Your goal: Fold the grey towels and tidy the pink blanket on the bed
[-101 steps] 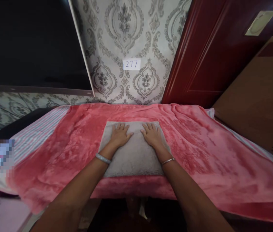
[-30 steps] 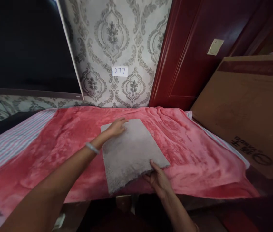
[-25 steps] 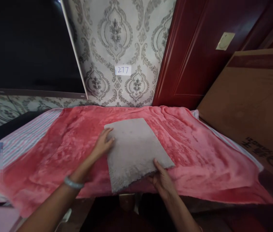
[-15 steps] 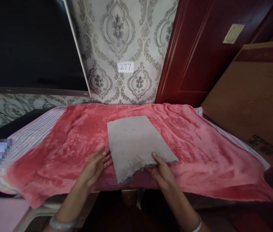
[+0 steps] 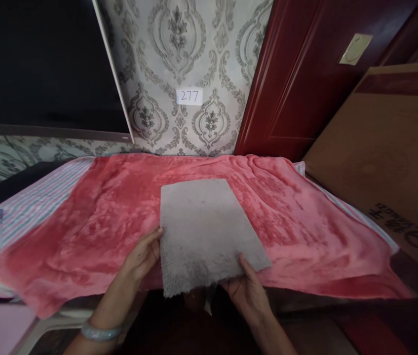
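A folded grey towel (image 5: 205, 231) lies on a red fleece blanket (image 5: 97, 222), its near edge sticking out past the blanket's front edge. My left hand (image 5: 142, 255) grips the towel's near left edge, fingers curled at its side. My right hand (image 5: 247, 291) pinches the near right corner, thumb on top and fingers underneath. A pale bangle shows on my left wrist.
A striped sheet (image 5: 34, 202) shows under the blanket at the left. Behind stand patterned wallpaper with a "277" label (image 5: 189, 96), a dark screen (image 5: 38, 64) at left, a red door (image 5: 305, 74) and a large cardboard box (image 5: 390, 158) at right.
Both hands lay flat on the towel at first. The right hand then took the near right corner, the left slid from the far edge to the near left edge, and the towel shifted toward me.
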A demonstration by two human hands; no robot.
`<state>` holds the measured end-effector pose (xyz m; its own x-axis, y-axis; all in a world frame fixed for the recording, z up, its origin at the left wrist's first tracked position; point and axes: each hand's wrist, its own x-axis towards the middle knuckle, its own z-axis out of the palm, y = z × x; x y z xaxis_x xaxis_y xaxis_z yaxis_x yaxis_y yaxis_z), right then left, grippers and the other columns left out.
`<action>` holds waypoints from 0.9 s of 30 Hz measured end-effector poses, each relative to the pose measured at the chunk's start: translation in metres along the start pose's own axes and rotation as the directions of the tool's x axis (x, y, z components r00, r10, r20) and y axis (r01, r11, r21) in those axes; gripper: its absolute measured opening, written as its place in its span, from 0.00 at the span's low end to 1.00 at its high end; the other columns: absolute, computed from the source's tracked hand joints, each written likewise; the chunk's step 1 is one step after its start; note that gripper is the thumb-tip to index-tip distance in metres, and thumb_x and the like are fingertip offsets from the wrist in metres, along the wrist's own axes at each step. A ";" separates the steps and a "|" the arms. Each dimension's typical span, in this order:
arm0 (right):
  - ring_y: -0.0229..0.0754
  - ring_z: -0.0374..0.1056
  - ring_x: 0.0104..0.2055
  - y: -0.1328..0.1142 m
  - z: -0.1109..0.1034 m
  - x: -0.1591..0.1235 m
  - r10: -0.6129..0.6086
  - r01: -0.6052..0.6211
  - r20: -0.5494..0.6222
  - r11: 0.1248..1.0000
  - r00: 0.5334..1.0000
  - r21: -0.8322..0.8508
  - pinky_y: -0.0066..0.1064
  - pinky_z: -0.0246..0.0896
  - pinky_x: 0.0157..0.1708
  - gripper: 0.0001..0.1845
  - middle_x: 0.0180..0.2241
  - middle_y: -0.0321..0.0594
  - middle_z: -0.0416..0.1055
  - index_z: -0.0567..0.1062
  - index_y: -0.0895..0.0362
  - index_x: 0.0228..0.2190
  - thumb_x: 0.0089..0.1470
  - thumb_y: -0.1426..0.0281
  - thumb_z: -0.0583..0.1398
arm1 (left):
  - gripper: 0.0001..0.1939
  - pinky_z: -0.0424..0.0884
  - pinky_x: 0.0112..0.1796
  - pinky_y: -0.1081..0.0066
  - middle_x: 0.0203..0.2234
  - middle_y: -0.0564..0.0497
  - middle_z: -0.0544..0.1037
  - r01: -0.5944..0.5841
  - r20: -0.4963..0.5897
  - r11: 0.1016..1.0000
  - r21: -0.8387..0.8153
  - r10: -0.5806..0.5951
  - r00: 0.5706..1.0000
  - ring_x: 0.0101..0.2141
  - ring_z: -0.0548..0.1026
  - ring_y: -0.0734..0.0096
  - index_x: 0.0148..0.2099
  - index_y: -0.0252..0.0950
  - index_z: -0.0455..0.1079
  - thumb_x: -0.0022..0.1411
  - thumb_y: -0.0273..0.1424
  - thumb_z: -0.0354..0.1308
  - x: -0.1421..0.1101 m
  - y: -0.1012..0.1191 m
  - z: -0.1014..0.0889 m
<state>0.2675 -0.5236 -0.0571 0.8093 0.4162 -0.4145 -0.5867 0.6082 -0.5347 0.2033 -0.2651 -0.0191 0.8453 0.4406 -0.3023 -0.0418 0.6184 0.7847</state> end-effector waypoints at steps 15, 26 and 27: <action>0.46 0.76 0.41 -0.089 -0.080 -0.006 -0.482 0.370 -0.155 0.809 0.862 -0.456 0.35 0.74 0.39 0.29 0.42 0.40 0.80 0.79 0.51 0.45 0.40 0.61 0.76 | 0.30 0.76 0.43 0.66 0.44 0.39 0.83 -0.028 0.037 0.995 0.099 0.024 0.999 0.48 0.80 0.53 0.52 0.33 0.77 0.44 0.31 0.76 -0.007 0.001 0.010; 0.46 0.74 0.50 -0.129 0.021 0.105 -0.342 0.303 0.062 0.718 0.938 -0.626 0.39 0.70 0.53 0.27 0.46 0.40 0.79 0.78 0.51 0.46 0.41 0.69 0.72 | 0.31 0.76 0.48 0.64 0.44 0.42 0.83 -0.023 0.054 0.996 0.083 0.019 0.998 0.50 0.79 0.52 0.53 0.37 0.77 0.44 0.30 0.75 -0.005 -0.002 0.008; 0.45 0.75 0.48 -0.128 0.026 0.112 -0.306 0.265 0.051 0.718 0.951 -0.643 0.39 0.71 0.51 0.25 0.45 0.40 0.80 0.78 0.51 0.46 0.42 0.70 0.71 | 0.30 0.75 0.49 0.64 0.45 0.41 0.83 -0.024 0.056 0.996 0.084 0.020 0.998 0.50 0.79 0.53 0.53 0.37 0.77 0.44 0.29 0.75 -0.005 -0.001 0.008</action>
<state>0.4340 -0.5374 -0.0165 0.9503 0.2442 -0.1934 -0.2258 0.1125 -0.9677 0.2037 -0.2733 -0.0145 0.8730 0.4152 -0.2558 -0.0175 0.5508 0.8344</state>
